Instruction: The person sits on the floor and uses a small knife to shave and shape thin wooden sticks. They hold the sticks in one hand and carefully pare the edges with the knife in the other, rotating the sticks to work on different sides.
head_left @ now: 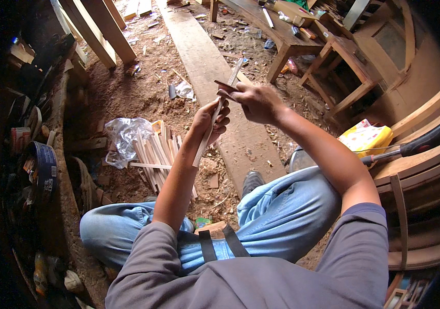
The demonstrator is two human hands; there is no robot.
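My left hand (210, 117) is closed round a long, pale, thin wooden strip (203, 144), held tilted with its upper end away from me. Just above it, my right hand (253, 100) is closed on a small flat dark piece (223, 83), which lies across the upper part of the strip and touches it; I cannot make out its material. Below and left of my hands lie a pile of similar thin strips (155, 154) and a crumpled clear plastic bag (127, 139) on the ground.
A long plank (245, 149) runs ahead between my legs. A cluttered wooden bench (279, 41) and small frame (351, 90) stand at upper right. A yellow package (372, 136), curved wooden pieces and a black-handled tool (423, 139) are at right. A cluttered ledge (57, 195) borders the left.
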